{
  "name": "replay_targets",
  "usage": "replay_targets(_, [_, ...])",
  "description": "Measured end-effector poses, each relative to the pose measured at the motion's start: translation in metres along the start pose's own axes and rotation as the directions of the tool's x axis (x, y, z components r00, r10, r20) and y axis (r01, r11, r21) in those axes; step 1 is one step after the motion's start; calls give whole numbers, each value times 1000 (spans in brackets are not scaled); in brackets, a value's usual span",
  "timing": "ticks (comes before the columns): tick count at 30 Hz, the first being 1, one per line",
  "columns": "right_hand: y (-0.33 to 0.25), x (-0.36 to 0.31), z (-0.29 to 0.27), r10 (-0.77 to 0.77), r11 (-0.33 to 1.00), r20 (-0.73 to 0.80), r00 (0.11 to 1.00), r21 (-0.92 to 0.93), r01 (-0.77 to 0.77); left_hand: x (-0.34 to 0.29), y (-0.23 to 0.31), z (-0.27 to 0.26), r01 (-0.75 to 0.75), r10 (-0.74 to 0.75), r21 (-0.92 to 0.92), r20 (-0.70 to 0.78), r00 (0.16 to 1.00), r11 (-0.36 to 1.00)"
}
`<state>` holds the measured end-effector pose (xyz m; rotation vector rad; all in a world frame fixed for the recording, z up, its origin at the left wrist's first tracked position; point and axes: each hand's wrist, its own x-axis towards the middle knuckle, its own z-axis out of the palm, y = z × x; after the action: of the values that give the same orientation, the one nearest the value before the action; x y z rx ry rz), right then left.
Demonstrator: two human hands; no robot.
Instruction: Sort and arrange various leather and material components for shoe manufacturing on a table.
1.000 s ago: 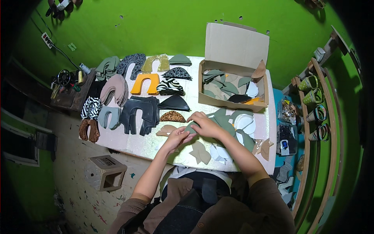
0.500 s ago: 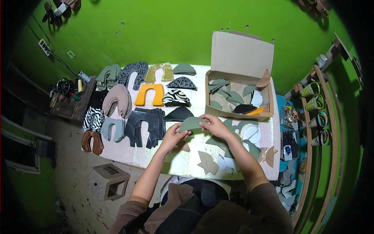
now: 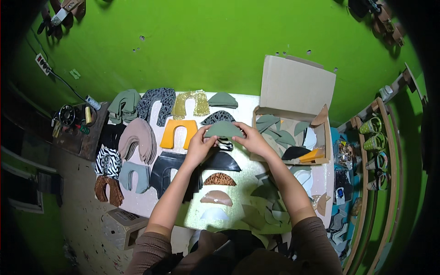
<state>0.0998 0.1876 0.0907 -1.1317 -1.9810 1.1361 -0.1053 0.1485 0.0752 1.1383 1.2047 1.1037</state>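
Grey-green half-moon piece (image 3: 224, 129) held above white table (image 3: 247, 181), long axis 9-to-3, curved edge toward 12, flat edge toward 6. Pinched at 9 end by left hand (image 3: 200, 145), at 3 end by right hand (image 3: 253, 140). Zebra-print piece (image 3: 224, 144) directly beneath. Open cardboard box (image 3: 293, 119) near at 3. Yellow U-shaped piece (image 3: 178, 133) at 9.

Left hand (image 3: 198, 145) and right hand (image 3: 255, 140): bare, no gloves, rings or watch visible. Forearms bare back from the fingers to near the elbows. Behind that, brown long sleeves (image 3: 151, 247), knit-like, pushed up and bunched at the cuffs. Dark garment at the lap beneath; detail unclear.
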Motion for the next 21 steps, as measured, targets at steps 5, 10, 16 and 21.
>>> replay_targets(5, [41, 63, -12, 178, 966, -40, 983, 199, -167, 75, -11, -11, -25, 25, -14, -19, 1000, 1000])
replay_targets(10, [56, 117, -6, 232, 967, -189, 954, -64, -248, 147, -23, -30, -40, 86, 552, -58, 995, 833])
replay_targets(16, [73, 158, -4, 153, 947, -256, 954, -237, -216, 184, -25, -23, 44, 20, 599, -99, 995, 800])
replay_targets(21, [81, 166, 10, 169, 850, -274, 947, -446, -281, 192, -48, -27, -131, 199, 752, 0, 980, 646])
